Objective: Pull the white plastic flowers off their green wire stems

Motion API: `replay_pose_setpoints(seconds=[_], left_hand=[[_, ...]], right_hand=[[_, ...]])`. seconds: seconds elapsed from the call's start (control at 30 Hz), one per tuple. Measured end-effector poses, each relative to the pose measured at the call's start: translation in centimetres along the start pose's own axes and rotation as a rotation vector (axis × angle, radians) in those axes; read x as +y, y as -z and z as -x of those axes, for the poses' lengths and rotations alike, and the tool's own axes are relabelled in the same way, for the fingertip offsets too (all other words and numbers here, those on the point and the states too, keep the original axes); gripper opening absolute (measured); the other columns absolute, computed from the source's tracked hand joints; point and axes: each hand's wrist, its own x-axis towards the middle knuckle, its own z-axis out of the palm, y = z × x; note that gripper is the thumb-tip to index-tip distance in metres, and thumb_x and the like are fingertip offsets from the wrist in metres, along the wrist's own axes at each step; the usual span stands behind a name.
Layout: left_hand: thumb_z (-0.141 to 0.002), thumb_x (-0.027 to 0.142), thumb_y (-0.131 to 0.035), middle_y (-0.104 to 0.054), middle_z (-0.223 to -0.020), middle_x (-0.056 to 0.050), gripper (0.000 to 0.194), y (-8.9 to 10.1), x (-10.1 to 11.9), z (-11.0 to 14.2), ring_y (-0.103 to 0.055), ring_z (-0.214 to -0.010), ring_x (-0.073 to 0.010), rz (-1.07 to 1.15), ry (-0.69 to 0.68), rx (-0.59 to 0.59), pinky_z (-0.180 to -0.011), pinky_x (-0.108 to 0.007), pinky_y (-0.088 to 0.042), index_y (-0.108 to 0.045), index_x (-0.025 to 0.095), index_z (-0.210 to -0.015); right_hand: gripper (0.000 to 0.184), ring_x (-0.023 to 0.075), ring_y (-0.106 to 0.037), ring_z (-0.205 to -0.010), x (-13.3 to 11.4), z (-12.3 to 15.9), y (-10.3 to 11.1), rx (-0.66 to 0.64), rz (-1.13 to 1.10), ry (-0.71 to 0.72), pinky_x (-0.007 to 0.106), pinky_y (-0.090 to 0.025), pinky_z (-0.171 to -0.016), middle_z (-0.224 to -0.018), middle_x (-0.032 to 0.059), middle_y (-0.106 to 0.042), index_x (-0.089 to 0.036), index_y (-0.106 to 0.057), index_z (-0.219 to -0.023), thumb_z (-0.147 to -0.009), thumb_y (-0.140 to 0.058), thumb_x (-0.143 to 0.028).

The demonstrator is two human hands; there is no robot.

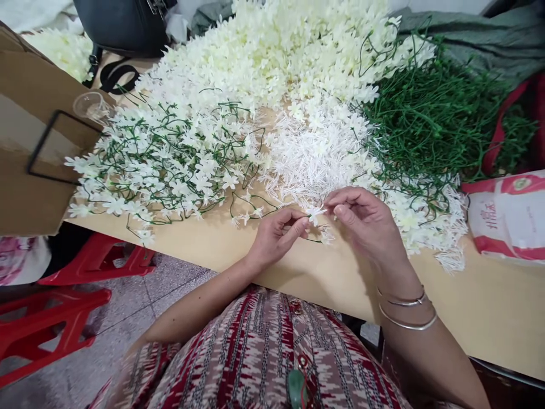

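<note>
My left hand is closed in a pinch on the green stem of an artificial flower, close beneath its bloom. The white bloom points to the right, toward my other hand. My right hand has its thumb and index finger drawn together at the petal tips; whatever is between them is too small to make out. Just below the bloom, white blossoms on a green stem lie on the table. Beyond my hands is a pile of thin white stamen-like pieces.
White flowers on green stems are heaped at left, loose cream petals behind, and green stems at right. A red-and-white bag, cardboard box, clear cup and black bag stand around. Red stools are at lower left.
</note>
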Motion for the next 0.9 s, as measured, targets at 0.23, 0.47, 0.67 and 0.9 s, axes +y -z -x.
replay_pose_setpoints(seconds=[0.23,0.47,0.67,0.9], left_hand=[[-0.099,0.055,-0.061,-0.071,-0.071,-0.002,0.04,0.0,-0.6,0.0,-0.065,-0.066,-0.0124,0.123,0.05,0.022,-0.066,-0.025,-0.052,-0.069,0.017,-0.09],[-0.1,0.054,-0.061,-0.07,-0.073,-0.002,0.04,-0.1,-1.2,-0.1,-0.066,-0.067,-0.0121,0.11,-0.001,0.066,-0.067,-0.025,-0.052,-0.07,0.016,-0.092],[-0.099,0.056,-0.061,-0.069,-0.074,-0.001,0.041,-0.1,-1.1,-0.2,-0.066,-0.07,-0.0121,0.14,-0.023,0.14,-0.07,-0.025,-0.053,-0.069,0.016,-0.091],[-0.102,0.045,-0.06,-0.076,-0.087,-0.004,0.029,1.9,1.3,-0.8,-0.073,-0.079,-0.0133,0.118,-0.14,0.325,-0.077,-0.028,-0.061,-0.07,0.018,-0.105]], right_hand=[[0.011,0.0254,-0.066,-0.112,-0.7,0.7,-1.3,-0.07,0.357,0.262,0.046,-0.054,-0.102,-0.112,0.007,-0.066,-0.032,-0.078,-0.1,-0.092,-0.072,-0.029],[0.015,0.0244,-0.069,-0.109,0.3,0.9,-1.9,-0.052,0.452,0.35,0.044,-0.058,-0.097,-0.111,0.0088,-0.07,-0.027,-0.077,-0.105,-0.092,-0.07,-0.027],[0.007,0.0232,-0.071,-0.103,1.2,0.9,-2.2,-0.076,0.4,0.35,0.043,-0.059,-0.092,-0.108,0.008,-0.073,-0.027,-0.075,-0.097,-0.093,-0.07,-0.028],[0.003,0.025,-0.07,-0.101,0.7,0.4,-1.2,0.176,0.405,0.429,0.047,-0.056,-0.093,-0.102,0.0078,-0.073,-0.025,-0.071,-0.092,-0.093,-0.069,-0.027]])
